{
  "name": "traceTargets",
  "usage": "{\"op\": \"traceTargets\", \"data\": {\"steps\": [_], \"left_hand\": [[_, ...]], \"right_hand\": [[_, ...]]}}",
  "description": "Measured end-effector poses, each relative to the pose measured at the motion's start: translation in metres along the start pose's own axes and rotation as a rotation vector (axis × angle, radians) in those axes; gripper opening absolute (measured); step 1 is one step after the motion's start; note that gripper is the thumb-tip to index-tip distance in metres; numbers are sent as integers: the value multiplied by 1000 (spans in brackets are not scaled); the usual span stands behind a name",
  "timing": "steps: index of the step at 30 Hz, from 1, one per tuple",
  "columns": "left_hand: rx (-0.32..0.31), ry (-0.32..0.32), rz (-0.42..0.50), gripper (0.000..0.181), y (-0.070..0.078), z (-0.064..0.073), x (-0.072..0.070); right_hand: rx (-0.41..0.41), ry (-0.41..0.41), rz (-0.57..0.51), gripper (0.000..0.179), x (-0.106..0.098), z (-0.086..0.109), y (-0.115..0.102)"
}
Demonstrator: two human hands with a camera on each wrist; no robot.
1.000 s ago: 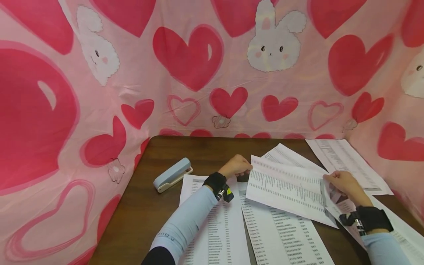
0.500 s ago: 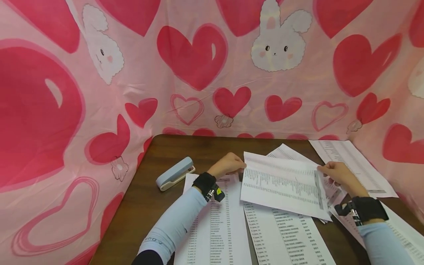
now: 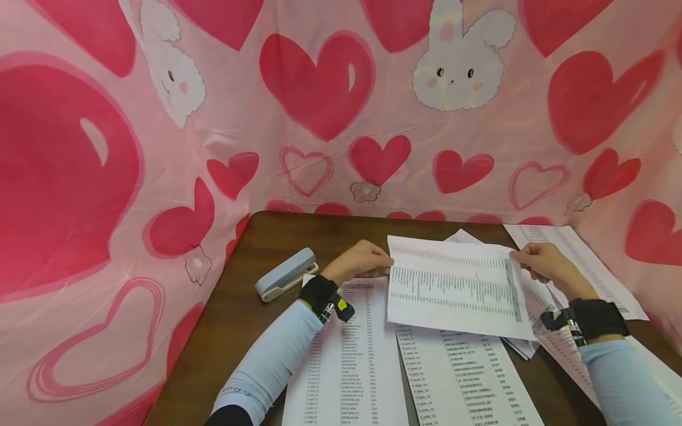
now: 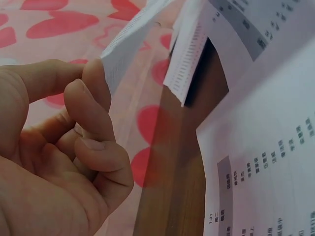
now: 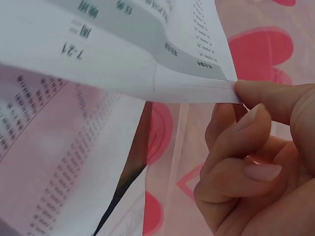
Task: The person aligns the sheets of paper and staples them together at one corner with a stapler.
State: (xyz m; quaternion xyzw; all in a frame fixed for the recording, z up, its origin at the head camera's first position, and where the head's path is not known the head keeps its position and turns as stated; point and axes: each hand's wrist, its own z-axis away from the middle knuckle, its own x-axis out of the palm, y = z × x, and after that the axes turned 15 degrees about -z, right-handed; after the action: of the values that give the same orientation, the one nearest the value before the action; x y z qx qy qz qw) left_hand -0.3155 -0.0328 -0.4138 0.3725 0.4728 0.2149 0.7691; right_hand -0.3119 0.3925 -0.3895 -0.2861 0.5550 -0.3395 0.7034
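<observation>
While there's paper up between two hands, start well L of the held sheet: pale-blue stapler, no hand on it, bare table beside it. Next, L of the held sheet & nearer the person, a printed page lies flat. Now the L hand, thumb & finger pinching the held sheet's L short edge, up near the far corner. And the key bit, IMO: held sheet's spread sideways (one ply or more, can't tell), long axis running from one hand to the other, lifted partly over a second page. Neither hand's nearer; each has an end. At its R end, by the grey header band, R hand pinches the far corner, other fingers curled below. R of it, crowded: loose sheets overlap out there, so that side looks tight. Best room, I'd say, is off the held sheet's far-L corner, toward the stapler, where bare wood shows; table's back edge & pink cloth limit things behind.
</observation>
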Motion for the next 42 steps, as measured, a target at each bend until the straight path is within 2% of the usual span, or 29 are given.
{"op": "traceTargets", "data": {"steps": [7, 14, 18, 22, 26, 33, 42], "left_hand": [[8, 8, 90, 20, -8, 8, -5], [-50, -11, 237, 23, -17, 20, -4], [-40, -32, 279, 22, -23, 28, -2], [7, -68, 251, 21, -31, 37, 0], [59, -120, 204, 25, -39, 49, 3], [83, -146, 160, 27, -54, 67, 10], [122, -247, 242, 35, -74, 85, 24]], "right_hand": [[-8, -17, 6, 45, 4, -16, -19], [-54, -46, 21, 43, 8, -25, -39], [-72, -46, 17, 46, 13, -27, -53], [-69, -33, 0, 45, 20, -30, -65], [-97, -59, 6, 44, 28, -33, -75], [-142, -104, 13, 44, 40, -40, -91], [-167, -165, 19, 38, 56, -47, -113]]}}
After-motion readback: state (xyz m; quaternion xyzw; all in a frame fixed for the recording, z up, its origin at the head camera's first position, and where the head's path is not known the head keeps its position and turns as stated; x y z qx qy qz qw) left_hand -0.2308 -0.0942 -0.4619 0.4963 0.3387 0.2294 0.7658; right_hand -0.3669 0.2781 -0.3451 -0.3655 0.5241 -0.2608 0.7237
